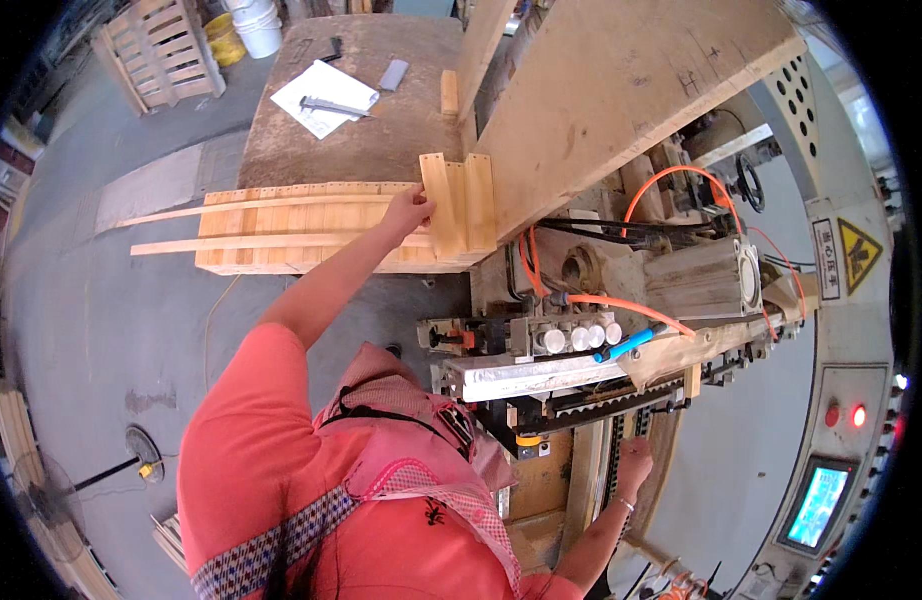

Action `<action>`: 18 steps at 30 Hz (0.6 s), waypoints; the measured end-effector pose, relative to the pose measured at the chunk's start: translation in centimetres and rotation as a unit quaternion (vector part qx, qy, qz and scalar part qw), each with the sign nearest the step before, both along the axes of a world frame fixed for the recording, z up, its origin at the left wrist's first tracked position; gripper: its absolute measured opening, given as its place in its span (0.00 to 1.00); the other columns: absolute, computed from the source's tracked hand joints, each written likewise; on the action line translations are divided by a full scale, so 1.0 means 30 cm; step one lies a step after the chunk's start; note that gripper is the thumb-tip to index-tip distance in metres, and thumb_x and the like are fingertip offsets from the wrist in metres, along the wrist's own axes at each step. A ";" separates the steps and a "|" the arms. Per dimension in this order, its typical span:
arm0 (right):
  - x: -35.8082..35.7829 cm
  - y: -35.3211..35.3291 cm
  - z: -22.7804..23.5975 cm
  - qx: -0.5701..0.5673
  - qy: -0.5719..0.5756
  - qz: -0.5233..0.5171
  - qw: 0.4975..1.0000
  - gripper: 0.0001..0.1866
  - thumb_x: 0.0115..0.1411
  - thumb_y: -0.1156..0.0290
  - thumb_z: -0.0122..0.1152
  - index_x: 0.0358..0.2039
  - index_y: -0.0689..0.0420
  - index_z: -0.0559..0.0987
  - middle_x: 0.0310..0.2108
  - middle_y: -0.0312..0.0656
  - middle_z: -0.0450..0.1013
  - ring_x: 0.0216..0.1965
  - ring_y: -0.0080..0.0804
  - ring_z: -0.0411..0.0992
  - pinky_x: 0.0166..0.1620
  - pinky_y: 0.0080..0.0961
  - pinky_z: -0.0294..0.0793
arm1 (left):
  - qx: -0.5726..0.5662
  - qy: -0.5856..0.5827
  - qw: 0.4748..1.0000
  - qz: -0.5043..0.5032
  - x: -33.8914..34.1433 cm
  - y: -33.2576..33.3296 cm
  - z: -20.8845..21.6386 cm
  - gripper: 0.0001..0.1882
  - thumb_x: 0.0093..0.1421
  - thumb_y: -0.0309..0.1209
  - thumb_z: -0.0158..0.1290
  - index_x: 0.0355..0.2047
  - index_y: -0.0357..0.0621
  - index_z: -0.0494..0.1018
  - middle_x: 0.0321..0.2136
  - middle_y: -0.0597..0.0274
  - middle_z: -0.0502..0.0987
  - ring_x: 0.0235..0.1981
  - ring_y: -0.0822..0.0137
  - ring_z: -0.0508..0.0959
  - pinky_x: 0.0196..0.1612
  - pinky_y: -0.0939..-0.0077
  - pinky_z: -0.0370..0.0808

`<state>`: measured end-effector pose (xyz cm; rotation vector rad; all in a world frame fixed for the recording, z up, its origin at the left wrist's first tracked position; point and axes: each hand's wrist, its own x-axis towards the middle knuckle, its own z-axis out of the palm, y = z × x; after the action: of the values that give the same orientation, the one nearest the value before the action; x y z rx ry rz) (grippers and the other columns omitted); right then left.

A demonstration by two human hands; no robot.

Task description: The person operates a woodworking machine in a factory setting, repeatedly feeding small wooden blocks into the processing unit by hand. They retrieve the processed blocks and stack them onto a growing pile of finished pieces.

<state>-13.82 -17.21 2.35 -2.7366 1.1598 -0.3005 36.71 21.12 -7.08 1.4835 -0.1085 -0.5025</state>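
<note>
My left hand (409,213) reaches out to a row of short wooden boards (321,218) along the table's near edge. Its fingers are closed at the left edge of a pale wooden board (438,198), which leans at the row's right end beside another board (480,200). Two long thin wooden strips (266,203) lie across the row and stick out past its left end. My right hand (633,465) is low over the machine, next to a dark chain (614,455). Its fingers are curled, and whatever they may hold is hidden.
A brown table (381,140) bears paper (329,92) with a caliper (333,106). A large wooden panel (621,100) rises beside it. Right of me stands the machine with orange hoses (621,301), a blue-handled tool (631,343), a lit screen (819,505) and a red lamp (859,415).
</note>
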 end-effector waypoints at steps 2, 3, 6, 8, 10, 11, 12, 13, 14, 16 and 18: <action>-0.008 0.109 0.039 0.037 -0.005 -0.039 0.999 0.10 0.45 0.70 0.62 0.28 0.59 0.76 0.22 0.49 0.71 0.27 0.45 0.72 0.30 0.33 0.69 | 0.016 0.006 1.000 -0.005 0.035 -0.017 -0.016 0.21 0.56 0.27 0.50 0.51 0.43 0.66 0.28 0.65 0.73 0.27 0.76 0.72 0.28 0.81 0.71; -0.010 0.143 0.056 0.055 -0.007 -0.056 0.997 0.09 0.45 0.71 0.61 0.28 0.59 0.76 0.22 0.50 0.71 0.27 0.44 0.72 0.30 0.33 0.69 | 0.018 0.004 1.000 -0.008 0.050 -0.019 -0.035 0.21 0.56 0.27 0.51 0.51 0.43 0.66 0.27 0.64 0.73 0.27 0.76 0.72 0.28 0.81 0.71; -0.214 0.161 -0.053 0.053 -0.017 -0.032 0.998 0.09 0.44 0.71 0.63 0.26 0.60 0.74 0.24 0.46 0.72 0.27 0.43 0.71 0.31 0.31 0.70 | 0.034 0.000 0.999 -0.021 0.051 -0.079 -0.042 0.22 0.54 0.28 0.52 0.51 0.43 0.67 0.24 0.64 0.73 0.23 0.76 0.72 0.25 0.81 0.72; -0.166 0.229 -0.023 0.081 0.081 -0.072 0.991 0.06 0.45 0.74 0.61 0.24 0.59 0.75 0.22 0.43 0.72 0.25 0.39 0.70 0.31 0.27 0.70 | 0.047 -0.001 0.999 -0.009 0.051 -0.066 -0.044 0.24 0.52 0.28 0.53 0.51 0.42 0.66 0.23 0.65 0.73 0.22 0.76 0.73 0.25 0.81 0.72; -0.162 0.291 -0.024 0.106 -0.007 -0.078 0.991 0.05 0.45 0.75 0.60 0.23 0.60 0.74 0.21 0.43 0.70 0.23 0.37 0.69 0.30 0.28 0.69 | 0.045 0.002 0.999 -0.011 0.052 -0.057 -0.049 0.25 0.52 0.30 0.54 0.52 0.42 0.66 0.23 0.65 0.73 0.22 0.76 0.73 0.25 0.81 0.72; -0.166 0.300 -0.024 0.106 -0.004 -0.066 0.992 0.05 0.45 0.74 0.60 0.22 0.61 0.73 0.20 0.43 0.70 0.23 0.36 0.69 0.29 0.28 0.69 | 0.049 0.000 0.999 -0.008 0.055 -0.059 -0.061 0.26 0.52 0.30 0.55 0.52 0.42 0.65 0.23 0.65 0.73 0.22 0.75 0.73 0.25 0.81 0.72; -0.169 0.305 -0.031 0.105 -0.001 -0.053 0.993 0.06 0.45 0.74 0.61 0.21 0.61 0.73 0.19 0.43 0.69 0.23 0.34 0.69 0.29 0.27 0.69 | 0.054 -0.002 0.999 -0.005 0.059 -0.063 -0.077 0.27 0.51 0.31 0.55 0.52 0.41 0.65 0.22 0.64 0.74 0.22 0.75 0.74 0.25 0.81 0.73; -0.169 0.314 -0.036 0.105 0.001 -0.041 0.994 0.07 0.45 0.73 0.61 0.20 0.62 0.73 0.19 0.43 0.69 0.23 0.33 0.69 0.29 0.27 0.69 | 0.059 -0.005 0.998 -0.003 0.058 -0.068 -0.078 0.27 0.51 0.32 0.56 0.52 0.41 0.65 0.22 0.64 0.74 0.22 0.75 0.74 0.24 0.80 0.73; -0.169 0.323 -0.035 0.105 0.004 -0.029 0.994 0.08 0.44 0.73 0.61 0.19 0.63 0.72 0.18 0.43 0.68 0.23 0.32 0.69 0.29 0.27 0.68 | 0.074 -0.016 0.997 -0.003 0.057 -0.070 -0.079 0.28 0.50 0.32 0.56 0.53 0.41 0.64 0.22 0.63 0.74 0.22 0.75 0.75 0.24 0.80 0.73; -0.146 0.348 -0.014 0.143 0.025 -0.062 0.987 0.08 0.45 0.71 0.58 0.26 0.62 0.75 0.22 0.46 0.71 0.26 0.39 0.71 0.31 0.29 0.70 | 0.103 -0.038 0.994 -0.001 0.057 -0.071 -0.075 0.29 0.50 0.33 0.57 0.53 0.41 0.64 0.21 0.62 0.75 0.22 0.74 0.76 0.24 0.80 0.73; -0.143 0.353 -0.018 0.175 0.025 -0.087 0.980 0.10 0.46 0.70 0.58 0.29 0.61 0.77 0.24 0.48 0.73 0.27 0.42 0.73 0.32 0.30 0.70 | 0.112 -0.045 0.993 0.004 0.052 -0.073 -0.067 0.30 0.49 0.33 0.57 0.53 0.41 0.63 0.21 0.61 0.75 0.21 0.73 0.76 0.22 0.79 0.73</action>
<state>-18.11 -6.61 1.82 -2.3552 1.3260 -0.0403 38.28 18.92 -9.11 1.7260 -0.1199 -0.4518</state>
